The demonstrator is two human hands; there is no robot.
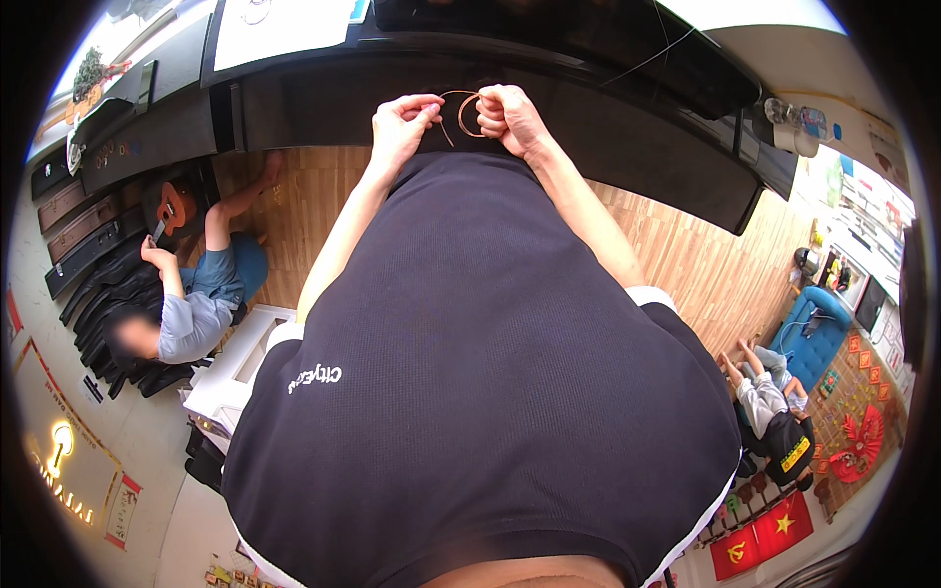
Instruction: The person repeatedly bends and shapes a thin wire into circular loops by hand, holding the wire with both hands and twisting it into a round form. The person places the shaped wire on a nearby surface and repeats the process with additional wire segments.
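Note:
A thin copper-coloured string (461, 116), partly in a loose coil, is held between my two hands in front of my dark shirt. My left hand (402, 127) pinches the string with thumb and index finger, with a short loose end hanging below it. My right hand (505, 120) has its fingers curled round the coil at the upper right. Behind both hands is a glossy black piano-like body (627, 137).
A white sheet (274, 29) lies upper left. At left, a seated person (201, 314) is beside a small wooden stringed instrument (176, 206) and black cases (69, 235). At right, people (769, 402) sit by a blue sofa (814, 314). Wooden floor (676, 255) shows on both sides.

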